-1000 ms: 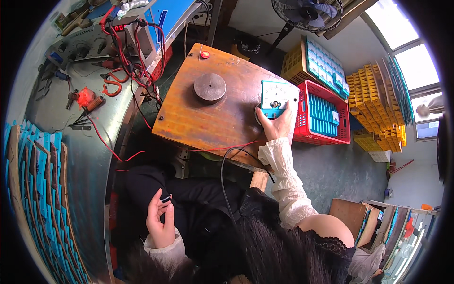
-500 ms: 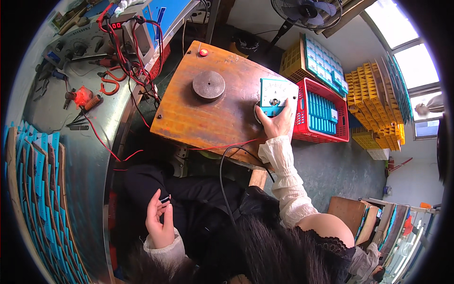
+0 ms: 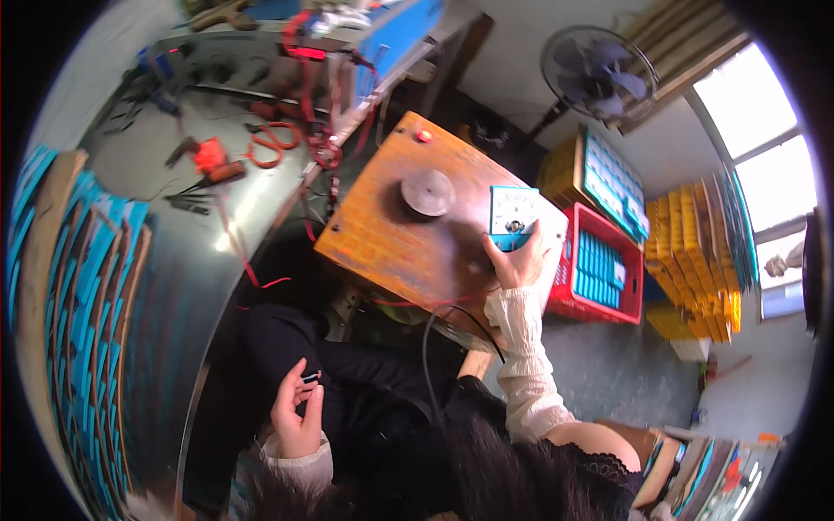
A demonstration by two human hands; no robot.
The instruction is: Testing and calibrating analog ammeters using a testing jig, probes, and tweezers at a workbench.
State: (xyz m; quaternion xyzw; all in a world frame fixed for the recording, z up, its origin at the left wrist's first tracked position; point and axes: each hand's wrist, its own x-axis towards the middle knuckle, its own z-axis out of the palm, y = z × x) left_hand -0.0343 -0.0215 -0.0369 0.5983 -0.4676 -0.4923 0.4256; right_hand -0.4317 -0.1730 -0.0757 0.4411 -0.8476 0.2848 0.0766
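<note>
Our right hand (image 3: pixel 523 260) clasps a meter (image 3: pixel 514 208), our half-curled left hand (image 3: pixel 296 423) a dark piece (image 3: pixel 311 377); at three o'clock a red crate (image 3: pixel 595 313) holds teal units (image 3: pixel 599 271).

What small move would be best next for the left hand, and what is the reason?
Probably raise the left hand toward the teal-and-white meter: it holds a small dark piece low by the dark trousers, apart from the meter. The right hand grips the meter's lower end over the wooden tabletop, so it seems steadied.
</note>
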